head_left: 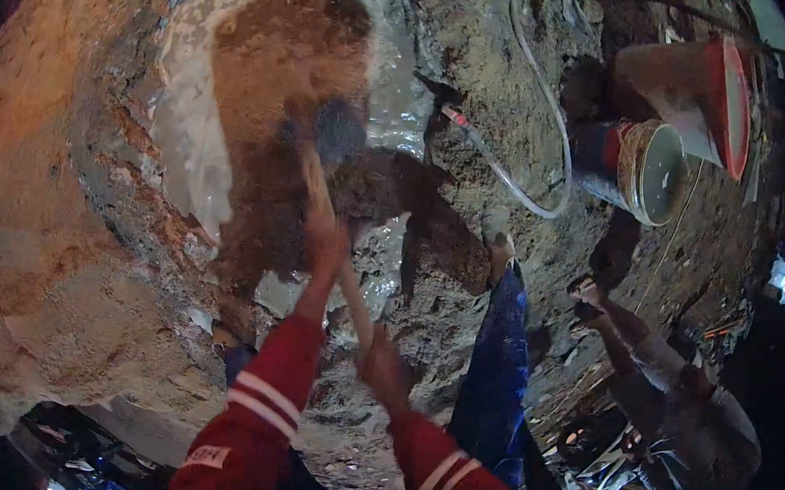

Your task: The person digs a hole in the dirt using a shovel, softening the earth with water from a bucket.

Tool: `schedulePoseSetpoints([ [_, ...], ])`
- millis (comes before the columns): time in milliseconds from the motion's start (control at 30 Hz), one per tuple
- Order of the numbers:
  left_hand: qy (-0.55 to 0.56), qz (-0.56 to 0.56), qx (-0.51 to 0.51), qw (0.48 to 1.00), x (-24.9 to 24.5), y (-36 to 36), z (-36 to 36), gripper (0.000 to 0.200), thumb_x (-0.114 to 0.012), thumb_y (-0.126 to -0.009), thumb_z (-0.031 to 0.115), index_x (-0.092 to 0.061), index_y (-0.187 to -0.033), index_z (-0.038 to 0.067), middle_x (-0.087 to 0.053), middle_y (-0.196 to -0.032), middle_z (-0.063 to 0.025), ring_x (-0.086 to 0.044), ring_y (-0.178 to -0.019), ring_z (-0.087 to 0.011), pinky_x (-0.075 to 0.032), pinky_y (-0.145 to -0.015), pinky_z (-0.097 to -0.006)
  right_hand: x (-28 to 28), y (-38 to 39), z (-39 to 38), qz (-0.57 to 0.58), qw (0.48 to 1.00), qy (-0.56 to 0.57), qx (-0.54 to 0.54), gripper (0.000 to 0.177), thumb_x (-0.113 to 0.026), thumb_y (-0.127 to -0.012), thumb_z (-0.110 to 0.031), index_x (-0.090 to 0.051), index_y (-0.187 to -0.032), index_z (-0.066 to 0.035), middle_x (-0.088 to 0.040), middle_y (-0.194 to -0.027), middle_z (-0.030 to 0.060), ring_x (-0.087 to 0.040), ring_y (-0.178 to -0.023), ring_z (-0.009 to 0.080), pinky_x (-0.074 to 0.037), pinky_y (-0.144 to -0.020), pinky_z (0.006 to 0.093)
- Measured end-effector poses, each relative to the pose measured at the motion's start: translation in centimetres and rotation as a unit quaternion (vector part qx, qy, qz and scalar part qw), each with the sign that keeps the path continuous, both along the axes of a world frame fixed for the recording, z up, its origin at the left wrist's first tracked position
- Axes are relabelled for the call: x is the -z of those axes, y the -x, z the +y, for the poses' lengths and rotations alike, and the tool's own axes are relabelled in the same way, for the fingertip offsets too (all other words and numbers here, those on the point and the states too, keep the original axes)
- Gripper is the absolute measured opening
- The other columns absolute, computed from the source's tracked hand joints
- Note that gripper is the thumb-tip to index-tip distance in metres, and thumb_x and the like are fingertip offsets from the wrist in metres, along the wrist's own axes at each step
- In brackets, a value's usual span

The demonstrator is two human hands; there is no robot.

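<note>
My left hand (323, 245) is closed around the wooden handle of a hoe (355, 300), partway up the shaft. Lower down, near the handle's end, my right hand (385, 371) grips the same shaft. The hoe's head is smeared by motion and partly dark, so its exact shape is hard to make out. It is over a heap of wet brown soil (278, 61). Grey muddy water (190, 119) lies around the heap on both sides.
A hose (569, 158) curls over the rough ground on the right. Beyond it are a bucket (627, 164) and a larger red-rimmed container (682, 89). Another person (695, 420) is at lower right, hands forward. An earthen slope (33, 207) rises at left.
</note>
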State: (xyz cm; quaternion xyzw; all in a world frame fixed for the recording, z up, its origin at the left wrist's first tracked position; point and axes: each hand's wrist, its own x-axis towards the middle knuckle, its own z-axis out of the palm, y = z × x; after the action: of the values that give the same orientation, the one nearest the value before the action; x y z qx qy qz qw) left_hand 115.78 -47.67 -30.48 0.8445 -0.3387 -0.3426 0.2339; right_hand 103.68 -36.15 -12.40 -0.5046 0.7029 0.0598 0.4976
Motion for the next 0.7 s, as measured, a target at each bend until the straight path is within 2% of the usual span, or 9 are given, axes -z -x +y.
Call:
schedulePoseSetpoints([
  [33,0.015,0.165,-0.079,0.983,4.1,-0.4,-3.0,0.043,-0.064,-0.072,0.018,-0.049,-0.105,-0.005,-0.056,-0.096,-0.0236,-0.057,-0.088,-0.0372,-0.044,-0.077,-0.0404,6.0,1.5,-0.3,0.009,0.999,-0.042,0.009,0.036,-0.061,-0.075,-0.018,-0.046,-0.100,0.004,-0.056,-0.079,0.0248,-0.057,-0.076,0.0402,-0.045,-0.065,0.0476],
  [67,-0.015,0.097,-0.050,0.994,4.5,-0.1,-7.9,0.044,-0.064,-0.073,0.017,-0.048,-0.107,-0.005,-0.057,-0.097,-0.0218,-0.056,-0.090,-0.0359,-0.044,-0.078,-0.0394,7.4,2.3,-4.0,0.042,0.995,0.063,-0.060,0.053,-0.062,-0.073,-0.022,-0.040,-0.117,-0.001,-0.058,-0.069,0.0248,-0.059,-0.065,0.0400,-0.047,-0.057,0.0476],
  [100,0.077,0.059,-0.021,0.995,-2.0,1.9,-12.4,0.045,-0.064,-0.072,0.016,-0.047,-0.108,-0.005,-0.058,-0.098,-0.0202,-0.057,-0.089,-0.0353,-0.044,-0.079,-0.0406,10.3,3.5,-6.8,0.028,0.991,0.123,-0.038,0.051,-0.061,-0.073,-0.022,-0.042,-0.116,-0.001,-0.058,-0.072,0.0263,-0.059,-0.066,0.0411,-0.048,-0.059,0.0482],
  [133,0.137,0.001,-0.038,0.990,1.7,3.1,-14.9,0.045,-0.064,-0.070,0.016,-0.048,-0.106,-0.006,-0.060,-0.093,-0.0187,-0.059,-0.084,-0.0341,-0.047,-0.076,-0.0396,10.7,4.4,-10.6,0.029,0.990,0.134,-0.032,0.046,-0.060,-0.073,-0.019,-0.044,-0.110,0.002,-0.058,-0.074,0.0274,-0.060,-0.070,0.0415,-0.048,-0.061,0.0483],
  [233,-0.019,0.145,-0.048,0.988,1.0,7.1,-21.6,0.046,-0.065,-0.066,0.016,-0.050,-0.103,-0.008,-0.060,-0.093,-0.0212,-0.059,-0.086,-0.0357,-0.047,-0.078,-0.0406,8.9,6.8,-17.6,0.060,0.992,0.103,-0.029,0.040,-0.059,-0.072,-0.015,-0.046,-0.104,0.003,-0.058,-0.077,0.0276,-0.059,-0.074,0.0425,-0.048,-0.065,0.0491],
  [400,-0.090,0.109,0.106,0.984,3.4,14.0,-19.0,0.042,-0.064,-0.062,0.014,-0.051,-0.094,-0.010,-0.058,-0.090,-0.0267,-0.058,-0.088,-0.0395,-0.047,-0.078,-0.0427,7.2,9.1,-15.0,0.076,0.993,-0.023,0.088,0.041,-0.060,-0.071,-0.015,-0.045,-0.104,0.003,-0.057,-0.091,0.0294,-0.056,-0.086,0.0440,-0.046,-0.075,0.0472],
  [533,-0.074,0.078,0.136,0.985,5.5,16.7,-12.6,0.049,-0.067,-0.063,0.016,-0.049,-0.100,-0.011,-0.057,-0.093,-0.0250,-0.056,-0.093,-0.0387,-0.046,-0.079,-0.0421,6.6,9.7,-9.4,0.005,0.990,0.021,0.140,0.043,-0.060,-0.072,-0.016,-0.045,-0.106,0.005,-0.055,-0.095,0.0312,-0.055,-0.091,0.0435,-0.045,-0.076,0.0462],
  [667,-0.031,0.143,0.143,0.979,-0.4,15.3,-8.8,0.052,-0.068,-0.065,0.018,-0.047,-0.104,-0.011,-0.056,-0.094,-0.0250,-0.056,-0.091,-0.0383,-0.047,-0.076,-0.0433,6.3,8.6,-3.5,0.042,0.990,0.076,0.114,0.037,-0.060,-0.076,-0.025,-0.052,-0.094,0.006,-0.060,-0.084,0.0254,-0.058,-0.077,0.0419,-0.046,-0.065,0.0447],
  [700,-0.078,0.106,0.216,0.968,-0.6,15.3,-7.3,0.053,-0.067,-0.066,0.018,-0.046,-0.106,-0.010,-0.056,-0.094,-0.0248,-0.057,-0.090,-0.0381,-0.047,-0.075,-0.0441,5.9,8.0,-2.4,0.023,0.984,-0.005,0.174,0.038,-0.058,-0.077,-0.027,-0.053,-0.094,0.007,-0.060,-0.083,0.0241,-0.059,-0.074,0.0397,-0.046,-0.063,0.0437],
])
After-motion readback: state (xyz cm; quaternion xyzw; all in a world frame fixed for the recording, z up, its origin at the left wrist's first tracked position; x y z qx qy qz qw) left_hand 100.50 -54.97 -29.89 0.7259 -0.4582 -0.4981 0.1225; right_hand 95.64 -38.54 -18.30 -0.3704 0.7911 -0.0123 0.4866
